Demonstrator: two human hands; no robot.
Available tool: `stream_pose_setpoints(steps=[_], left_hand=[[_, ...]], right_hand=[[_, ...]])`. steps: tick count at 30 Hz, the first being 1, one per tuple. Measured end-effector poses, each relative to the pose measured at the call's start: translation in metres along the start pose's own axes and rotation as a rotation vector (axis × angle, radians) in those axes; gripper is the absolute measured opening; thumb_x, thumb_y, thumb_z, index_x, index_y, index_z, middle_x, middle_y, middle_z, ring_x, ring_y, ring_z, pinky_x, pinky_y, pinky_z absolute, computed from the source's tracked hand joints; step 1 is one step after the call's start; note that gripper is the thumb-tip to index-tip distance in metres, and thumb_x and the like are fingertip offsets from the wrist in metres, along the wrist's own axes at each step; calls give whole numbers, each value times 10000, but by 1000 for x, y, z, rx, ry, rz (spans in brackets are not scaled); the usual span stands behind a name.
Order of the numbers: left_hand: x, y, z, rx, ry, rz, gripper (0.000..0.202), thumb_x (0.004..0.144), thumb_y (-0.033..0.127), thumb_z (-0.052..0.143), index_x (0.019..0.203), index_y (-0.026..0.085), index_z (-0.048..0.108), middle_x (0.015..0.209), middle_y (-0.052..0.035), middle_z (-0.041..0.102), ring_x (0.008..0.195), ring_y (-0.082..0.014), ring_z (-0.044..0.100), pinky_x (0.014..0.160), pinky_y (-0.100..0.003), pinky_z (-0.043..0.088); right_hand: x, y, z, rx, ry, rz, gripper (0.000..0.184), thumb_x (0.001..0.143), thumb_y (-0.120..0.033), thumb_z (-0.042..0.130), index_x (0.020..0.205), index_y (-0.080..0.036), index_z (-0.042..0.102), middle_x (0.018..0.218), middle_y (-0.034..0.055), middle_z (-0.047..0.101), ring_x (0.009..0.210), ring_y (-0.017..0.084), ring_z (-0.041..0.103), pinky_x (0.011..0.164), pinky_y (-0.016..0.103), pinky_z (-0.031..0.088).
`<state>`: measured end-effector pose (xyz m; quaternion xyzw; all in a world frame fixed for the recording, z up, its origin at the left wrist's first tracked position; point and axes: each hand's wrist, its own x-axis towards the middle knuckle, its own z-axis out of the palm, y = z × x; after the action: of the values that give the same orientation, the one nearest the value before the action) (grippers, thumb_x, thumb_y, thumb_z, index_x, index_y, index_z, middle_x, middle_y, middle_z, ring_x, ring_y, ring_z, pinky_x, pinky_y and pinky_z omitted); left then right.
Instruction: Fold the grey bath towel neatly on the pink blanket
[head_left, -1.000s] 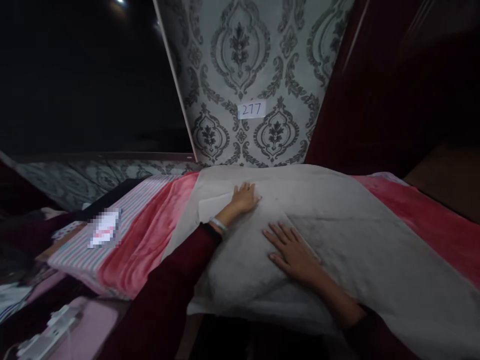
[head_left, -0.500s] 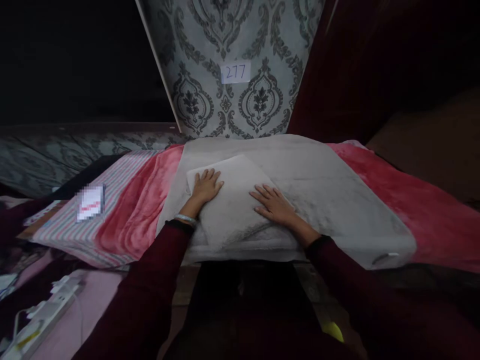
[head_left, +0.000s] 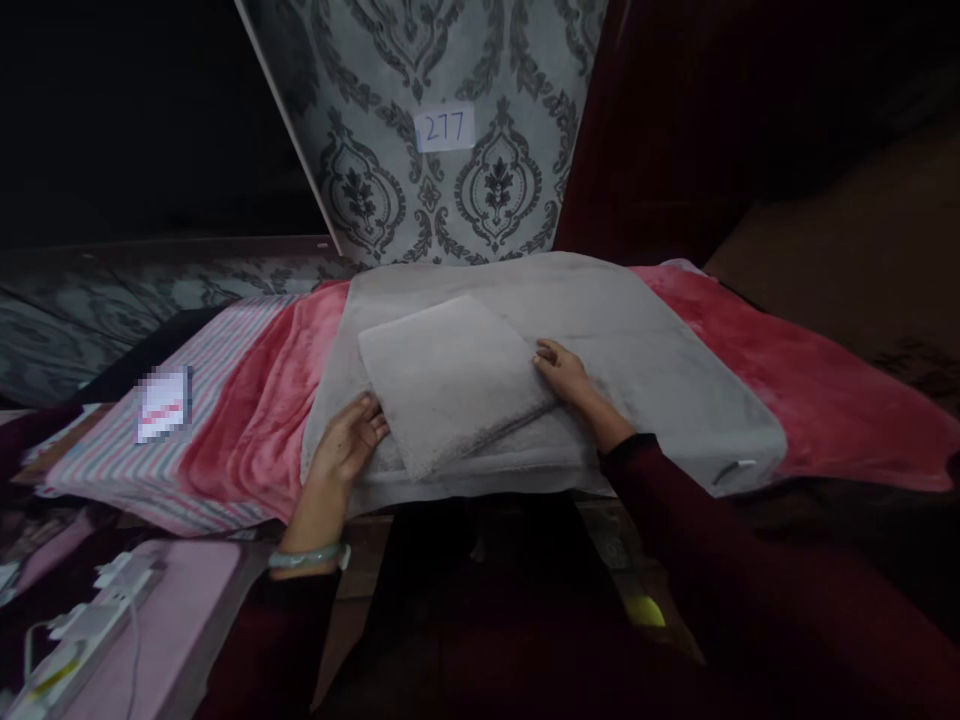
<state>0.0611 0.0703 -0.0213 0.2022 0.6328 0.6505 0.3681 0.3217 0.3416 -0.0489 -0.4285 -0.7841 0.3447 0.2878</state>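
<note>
A folded, pale fluffy cloth (head_left: 454, 385) lies slightly turned on a larger grey-white plush blanket (head_left: 637, 370). My left hand (head_left: 346, 445) is at the cloth's left edge, with its fingers curled in and closed on the border. At the right edge, my right hand (head_left: 566, 375) has its thumb and fingers pinched together on the side of the cloth. Some fingertips of both hands are hidden. A pale green bangle (head_left: 306, 557) circles my left wrist.
Red plush fabric (head_left: 832, 385) extends at the right, and more red fabric (head_left: 262, 410) lies bunched at the left beside a striped sheet (head_left: 112, 450). A blurred white box (head_left: 163, 404) rests on the stripes. At lower left, a power strip (head_left: 90, 625) lies on a pink surface (head_left: 187, 610).
Both hands were lying flat on top of the cloth. My left has drawn back towards me to the left edge, my right has shifted to the right edge, and their fingers have curled.
</note>
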Motion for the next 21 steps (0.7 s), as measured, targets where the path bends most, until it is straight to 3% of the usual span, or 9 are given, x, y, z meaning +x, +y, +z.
stream_pose_setpoints(steps=[4, 7, 11, 16, 21], left_hand=[[-11, 1, 8, -127, -71, -129, 173, 891, 273, 488, 923, 210, 645, 1051, -119, 759, 1011, -236, 730, 936, -428, 599], [-8, 4, 18, -254, -64, -156, 148, 865, 206, 521, 928, 196, 655, 967, -98, 767, 1017, -230, 731, 951, -394, 598], [3, 9, 29, -442, -56, -157, 201, 790, 139, 608, 980, 183, 658, 896, -51, 770, 1000, -224, 742, 961, -357, 595], [20, 13, 34, -488, -26, -162, 187, 793, 191, 614, 964, 228, 679, 855, -54, 777, 1033, -261, 737, 948, -405, 612], [37, 16, 40, -456, 4, -148, 333, 703, 204, 683, 1037, 194, 678, 854, -58, 782, 993, -284, 746, 926, -413, 623]], right_hand=[[1, 5, -15, 289, -38, 192, 541, 834, -313, 593, 1327, -92, 636, 1114, 128, 739, 996, 247, 679, 938, 393, 524], [-2, 4, -22, 491, -116, 272, 361, 772, -338, 661, 1068, -145, 733, 1031, 98, 749, 902, 227, 668, 878, 369, 527], [-4, -3, -29, 636, -261, 331, 233, 679, -396, 761, 810, -208, 724, 895, 62, 747, 833, 244, 653, 822, 379, 537], [-2, -15, -33, 663, -346, 380, 216, 668, -335, 783, 856, -236, 741, 929, 49, 760, 875, 260, 665, 804, 379, 554], [-1, -18, -31, 641, -349, 397, 295, 691, -250, 758, 985, -242, 760, 1035, 73, 771, 909, 271, 682, 807, 382, 566]])
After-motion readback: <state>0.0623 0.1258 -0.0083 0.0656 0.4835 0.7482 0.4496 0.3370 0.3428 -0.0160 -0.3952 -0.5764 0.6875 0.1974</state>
